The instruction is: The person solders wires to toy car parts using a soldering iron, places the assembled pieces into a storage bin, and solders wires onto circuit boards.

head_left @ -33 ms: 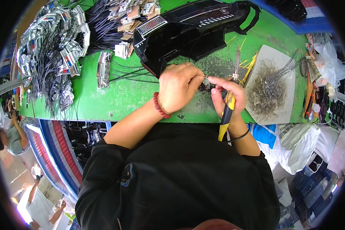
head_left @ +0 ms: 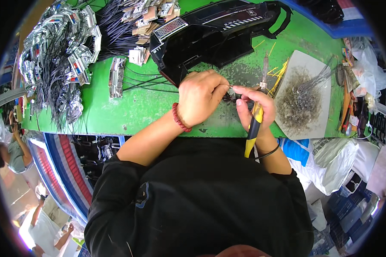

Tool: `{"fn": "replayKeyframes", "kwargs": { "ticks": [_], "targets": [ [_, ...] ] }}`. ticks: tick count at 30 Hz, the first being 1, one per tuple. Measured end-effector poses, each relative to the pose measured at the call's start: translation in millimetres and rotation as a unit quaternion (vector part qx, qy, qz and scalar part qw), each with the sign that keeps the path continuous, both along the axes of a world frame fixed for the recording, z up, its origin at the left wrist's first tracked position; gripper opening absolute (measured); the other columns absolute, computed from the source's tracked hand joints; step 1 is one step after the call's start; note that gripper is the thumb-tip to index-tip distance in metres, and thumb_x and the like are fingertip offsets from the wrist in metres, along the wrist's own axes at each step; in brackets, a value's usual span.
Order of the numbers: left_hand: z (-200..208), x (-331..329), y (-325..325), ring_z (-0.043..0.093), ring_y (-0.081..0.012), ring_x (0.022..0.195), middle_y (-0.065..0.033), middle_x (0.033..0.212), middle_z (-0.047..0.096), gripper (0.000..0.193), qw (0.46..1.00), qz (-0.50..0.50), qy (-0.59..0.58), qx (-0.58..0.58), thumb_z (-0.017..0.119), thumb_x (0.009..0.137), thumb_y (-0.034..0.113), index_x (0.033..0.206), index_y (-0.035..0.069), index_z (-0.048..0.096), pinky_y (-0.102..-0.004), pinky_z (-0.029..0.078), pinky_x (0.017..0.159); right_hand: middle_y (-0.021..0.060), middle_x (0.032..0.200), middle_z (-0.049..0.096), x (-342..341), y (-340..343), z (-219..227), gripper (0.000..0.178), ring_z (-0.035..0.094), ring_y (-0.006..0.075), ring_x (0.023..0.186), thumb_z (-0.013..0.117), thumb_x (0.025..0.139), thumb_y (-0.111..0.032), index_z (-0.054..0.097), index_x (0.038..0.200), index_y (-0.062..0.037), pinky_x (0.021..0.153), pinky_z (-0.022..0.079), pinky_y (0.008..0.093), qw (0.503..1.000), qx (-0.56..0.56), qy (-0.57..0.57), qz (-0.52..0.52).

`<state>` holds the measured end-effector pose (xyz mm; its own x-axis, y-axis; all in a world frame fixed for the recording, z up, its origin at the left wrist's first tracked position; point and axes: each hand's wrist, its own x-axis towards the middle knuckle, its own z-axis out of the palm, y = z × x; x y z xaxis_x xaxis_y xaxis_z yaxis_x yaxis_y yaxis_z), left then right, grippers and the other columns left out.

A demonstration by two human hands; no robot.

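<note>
My left hand (head_left: 201, 98), wearing a red bead bracelet, is closed in a pinch, with a thin wire end (head_left: 230, 87) showing at its fingertips. The tip of my right index finger meets it there. A yellow-and-black soldering iron (head_left: 253, 128) rests in my right hand (head_left: 266, 109), its metal end pointing away over the table. Dark wires (head_left: 148, 84) run from a clear-and-silver light strip (head_left: 116, 78) on the left to beneath my left hand. Just beyond my hands lies a black plastic toy-car body shell (head_left: 201, 43). Small dark parts between my hands are mostly hidden.
Bundles of wired light strips (head_left: 60, 47) pile up at the far left, beside black leads with small boards (head_left: 150, 19). Right of my hands, a grey board (head_left: 321, 68) carries dark residue and a wire tangle. Yellow wires (head_left: 280, 77) lie beside it on the green table (head_left: 101, 113).
</note>
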<state>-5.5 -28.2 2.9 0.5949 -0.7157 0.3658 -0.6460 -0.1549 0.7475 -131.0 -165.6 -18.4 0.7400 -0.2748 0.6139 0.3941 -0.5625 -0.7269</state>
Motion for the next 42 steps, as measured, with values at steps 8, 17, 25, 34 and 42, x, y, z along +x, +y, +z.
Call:
{"fn": "replayKeyframes", "kwargs": {
  "ticks": [8,17,25,34,42],
  "targets": [
    [-1.9,-3.3,-2.7,0.061,-0.0276,0.069,-0.0069,0.075,0.063,0.003,1.000,0.018,-0.008,0.000,0.069,0.080,0.006,0.081,0.006,0.066,-0.0361,0.046,0.063,0.0223,0.099,0.071,3.1,0.7,11.5,0.029,0.070,0.0272,0.085,0.066,0.085,0.002,0.050,0.109,-0.0014,0.072,0.055,0.0344,0.996,-0.084,0.019,0.013],
    [-2.5,-2.2,-1.7,0.061,-0.0273,0.071,-0.0058,0.075,0.061,0.005,0.999,0.012,0.029,-0.025,0.070,0.079,0.008,0.081,0.008,0.065,-0.0374,0.046,0.066,0.0216,0.094,0.071,-3.0,1.8,2.9,0.024,0.071,0.0260,0.084,0.056,0.090,0.010,0.048,0.111,-0.0008,0.076,0.057,0.0348,0.999,-0.012,-0.003,-0.040],
    [-1.9,-1.7,1.1,0.061,-0.0261,0.071,-0.0049,0.075,0.061,0.006,1.000,-0.011,0.007,-0.019,0.070,0.079,0.009,0.081,0.009,0.065,-0.0369,0.046,0.066,0.0197,0.096,0.071,-2.4,2.8,1.8,0.024,0.071,0.0243,0.085,0.057,0.089,0.010,0.049,0.109,-0.0002,0.076,0.057,0.0324,0.999,-0.029,0.021,-0.038],
    [-0.9,-1.2,3.9,0.062,-0.0251,0.072,-0.0046,0.076,0.063,0.006,0.999,-0.027,-0.018,-0.002,0.071,0.079,0.010,0.081,0.008,0.065,-0.0361,0.045,0.065,0.0156,0.097,0.071,-3.8,2.2,3.9,0.031,0.070,0.0203,0.087,0.066,0.084,0.009,0.054,0.111,0.0007,0.075,0.057,0.0298,0.996,-0.031,0.069,-0.054],
    [-0.4,0.2,4.3,0.061,-0.0262,0.069,-0.0058,0.074,0.062,0.006,1.000,-0.025,-0.014,0.010,0.071,0.081,0.011,0.082,0.007,0.066,-0.0363,0.045,0.065,0.0056,0.088,0.070,12.3,-5.1,23.7,0.042,0.062,0.0203,0.069,0.078,0.069,0.005,0.063,0.106,-0.0070,0.061,0.048,0.0306,0.996,-0.041,0.068,-0.041]
  ]
}}
